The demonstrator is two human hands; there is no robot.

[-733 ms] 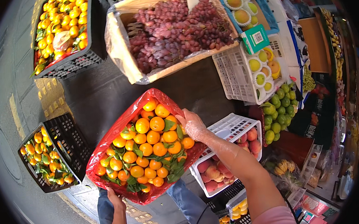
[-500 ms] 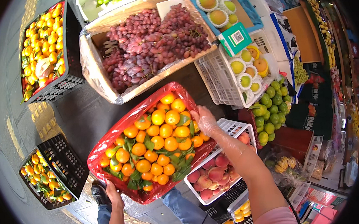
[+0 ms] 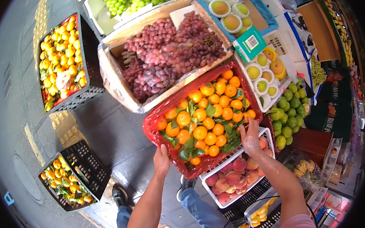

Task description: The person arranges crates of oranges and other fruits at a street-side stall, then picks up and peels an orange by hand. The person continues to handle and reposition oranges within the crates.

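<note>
A red-lined crate of oranges with green leaves point(image 3: 209, 129) sits at the centre, between the wooden box of red grapes point(image 3: 165, 56) and the white crate of peaches point(image 3: 237, 178). My left hand point(image 3: 161, 160) is closed on its lower-left corner. My right hand point(image 3: 250, 139) grips its lower-right side, fingertips beside the oranges and leaves; the crate's underside is hidden.
Black crates of oranges point(image 3: 62, 59) point(image 3: 66, 181) stand on the pavement at left. Green grapes point(image 3: 140, 0), netted mangoes point(image 3: 221, 7), a white crate of netted fruit point(image 3: 264, 74), a green sign point(image 3: 249, 43) and limes point(image 3: 290, 115) surround the centre.
The red-lined crate has moved up and to the right in the view, against the grape box and netted-fruit crate. Both my hands moved with it, and my forearms now reach further in.
</note>
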